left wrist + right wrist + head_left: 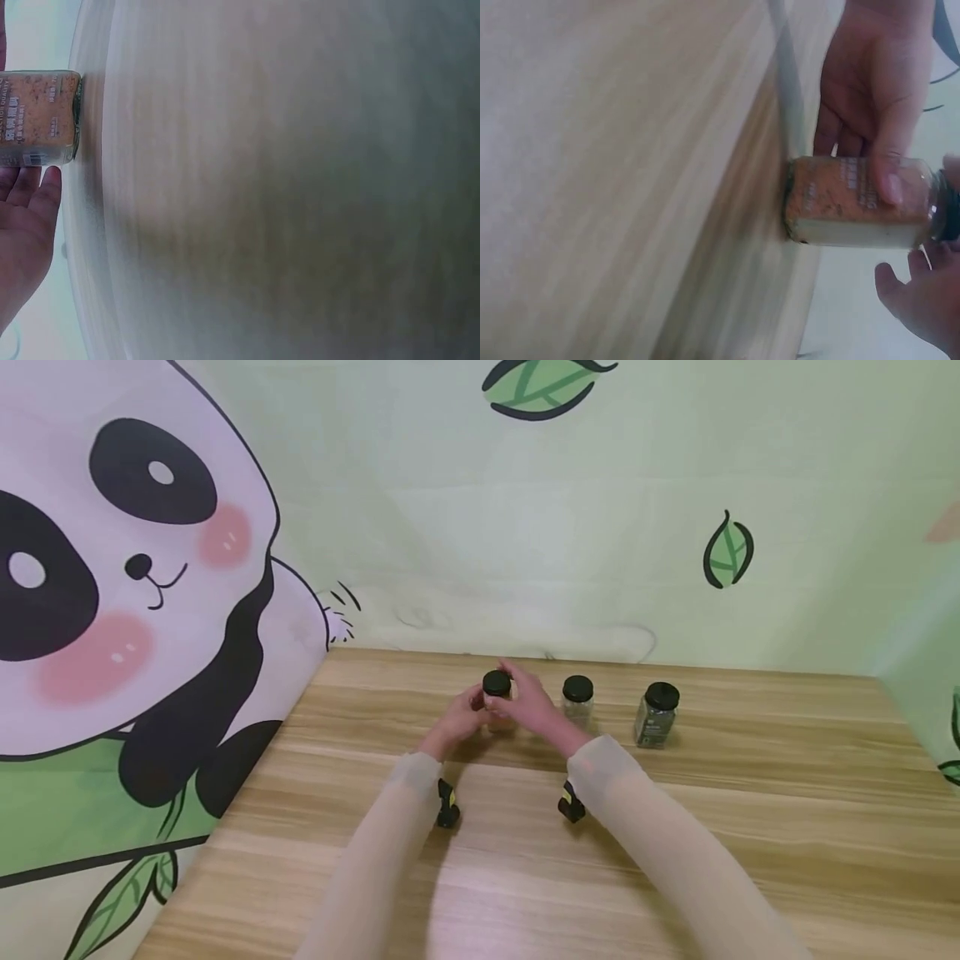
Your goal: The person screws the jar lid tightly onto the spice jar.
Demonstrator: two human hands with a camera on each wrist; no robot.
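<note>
A glass spice jar (499, 724) with a black lid and orange-brown seasoning stands upright between both hands; I cannot tell whether its base touches the table. My left hand (459, 724) holds the jar's body from the left. In the right wrist view, the left thumb lies across the orange label side of the spice jar (832, 195). Around the black lid from the right, my right hand (531, 703) has its thumb in front and its fingers behind. Part of the right hand (930, 300) shows below the lid in the right wrist view. The left wrist view cuts off the jar's top.
To the right stand two more black-lidded jars: one clear jar (578, 712) with pale contents, partly behind my right forearm, and one dark-filled jar (655, 727). All are on a wood-grain table (750, 827). A green wall cloth (420, 527) with a panda print rises behind.
</note>
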